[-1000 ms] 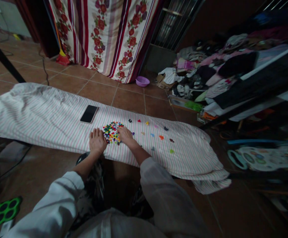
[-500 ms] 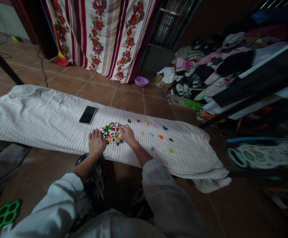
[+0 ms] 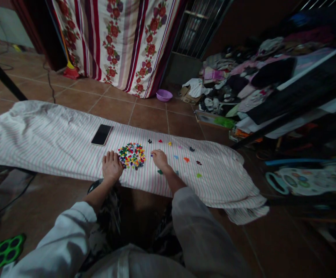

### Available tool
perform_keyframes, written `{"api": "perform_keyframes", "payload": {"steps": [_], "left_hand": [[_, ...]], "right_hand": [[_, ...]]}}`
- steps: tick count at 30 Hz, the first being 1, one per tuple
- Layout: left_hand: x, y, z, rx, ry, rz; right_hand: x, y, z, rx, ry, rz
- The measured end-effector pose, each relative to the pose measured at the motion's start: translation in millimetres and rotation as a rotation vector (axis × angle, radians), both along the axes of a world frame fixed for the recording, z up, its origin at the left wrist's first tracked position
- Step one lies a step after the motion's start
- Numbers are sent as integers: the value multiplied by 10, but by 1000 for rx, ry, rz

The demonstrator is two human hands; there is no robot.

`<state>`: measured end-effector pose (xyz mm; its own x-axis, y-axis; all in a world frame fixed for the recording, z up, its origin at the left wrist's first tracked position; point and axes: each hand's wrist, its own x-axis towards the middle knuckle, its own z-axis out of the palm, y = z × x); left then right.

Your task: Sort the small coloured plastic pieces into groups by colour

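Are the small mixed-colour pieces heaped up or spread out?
Spread out: the small multicoloured pieces lie in a low, roundish patch on the white striped cloth.

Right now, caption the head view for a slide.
Left hand beside a mixed bead pile, right hand among small colour groups on striped cloth.

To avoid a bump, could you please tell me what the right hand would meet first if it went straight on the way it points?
Past the dark blue piece at its fingers, the right hand would probably meet the pile of colourful pieces first, though the hand's height above the cloth is unclear.
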<state>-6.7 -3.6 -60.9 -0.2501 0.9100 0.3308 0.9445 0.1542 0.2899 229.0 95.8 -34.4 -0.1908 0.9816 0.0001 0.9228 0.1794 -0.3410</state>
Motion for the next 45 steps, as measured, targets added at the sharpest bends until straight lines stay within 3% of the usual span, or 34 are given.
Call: {"api": "perform_keyframes", "payload": {"steps": [22,32,41,45], "left_hand": [[-8,17,-35,3,-4,2],[-6,12,-21,-8,-12,1],[-19,13,-47,1,6,-5],[-19,25,-63,-2,-18,2]], "right_hand": [[-1,-18,-54,44,49,122],[-38,-84,15,105,38,45],[-231,-245,-23,80,36,259],[-268,-265,-40,50,1,268]]}}
